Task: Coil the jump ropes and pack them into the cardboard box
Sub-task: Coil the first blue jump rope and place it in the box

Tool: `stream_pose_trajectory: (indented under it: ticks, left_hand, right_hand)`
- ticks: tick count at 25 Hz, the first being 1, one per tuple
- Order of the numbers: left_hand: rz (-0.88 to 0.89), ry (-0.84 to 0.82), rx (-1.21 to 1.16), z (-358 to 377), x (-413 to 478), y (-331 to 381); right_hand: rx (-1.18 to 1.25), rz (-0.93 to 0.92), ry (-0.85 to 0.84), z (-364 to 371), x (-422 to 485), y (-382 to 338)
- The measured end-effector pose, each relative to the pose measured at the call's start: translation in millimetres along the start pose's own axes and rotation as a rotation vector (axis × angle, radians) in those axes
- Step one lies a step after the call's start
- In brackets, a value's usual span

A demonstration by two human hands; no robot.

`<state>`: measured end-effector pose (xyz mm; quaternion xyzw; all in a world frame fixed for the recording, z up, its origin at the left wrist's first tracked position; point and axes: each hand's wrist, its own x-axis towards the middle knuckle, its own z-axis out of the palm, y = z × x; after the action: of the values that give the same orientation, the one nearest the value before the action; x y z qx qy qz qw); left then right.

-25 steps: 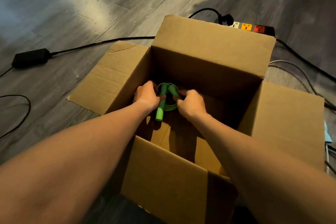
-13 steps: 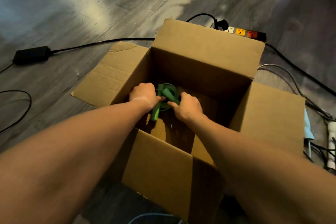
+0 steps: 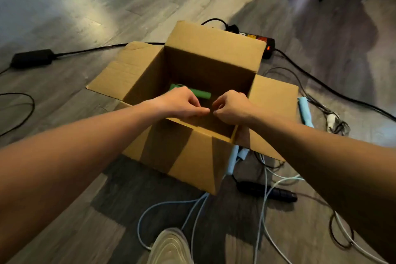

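The open cardboard box (image 3: 214, 49) stands on the wood floor with its flaps spread. At its bottom lies the green jump rope (image 3: 200, 93), its handle showing and the rest hidden behind my left hand (image 3: 182, 103). That hand hovers over the box's near edge with fingers relaxed, holding nothing. My right hand (image 3: 232, 106) is beside it, curled into a loose fist and empty. A light blue jump rope lies uncoiled on the floor: one handle (image 3: 305, 111) right of the box, its cord (image 3: 192, 206) looping in front.
A black power strip (image 3: 260, 40) sits behind the box, with black cables running right. A black adapter (image 3: 32, 58) lies at far left. A black rope handle (image 3: 265, 192) and tangled cords lie at front right. My shoe (image 3: 171, 246) is at the bottom.
Both hands let go of the green jump rope and rose out of the box to its near edge. The rope stays at the bottom. The camera pulled back.
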<state>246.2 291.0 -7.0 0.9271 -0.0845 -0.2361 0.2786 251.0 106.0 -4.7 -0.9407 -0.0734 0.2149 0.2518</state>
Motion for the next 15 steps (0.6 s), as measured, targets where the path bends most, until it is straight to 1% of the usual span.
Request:
stream_pose_trajectory:
  ticks: [2,3,4,6,8,10,12,14,15]
  left_hand:
    - [0.166,-0.209,-0.030,20,-25,28]
    - [0.232,-0.269,0.012,29,-32,34]
    - [0.292,-0.259,0.066,38,-36,36]
    - [0.379,-0.080,0.133,52,-37,32]
    - [0.402,0.106,0.120,61,-31,32]
    - [0.344,0.264,0.086,68,-17,39]
    - [0.236,0.420,0.086,73,1,53]
    - [0.162,0.515,0.084,79,18,65]
    - [0.166,0.547,0.073,84,22,68]
  right_hand:
    - [-0.036,-0.075,0.087,-11,-32,14]
    - [-0.036,-0.113,0.134,-15,-47,20]
    - [-0.024,-0.134,0.153,-17,-61,25]
    - [-0.024,-0.149,0.130,-17,-81,35]
    - [-0.112,-0.195,0.125,-21,-90,45]
    - [-0.135,-0.233,0.146,-32,-93,54]
    - [-0.069,-0.225,0.168,-38,-94,67]
    - [0.014,-0.166,0.161,-28,-94,84]
    - [0.039,-0.114,0.121,-13,-95,92]
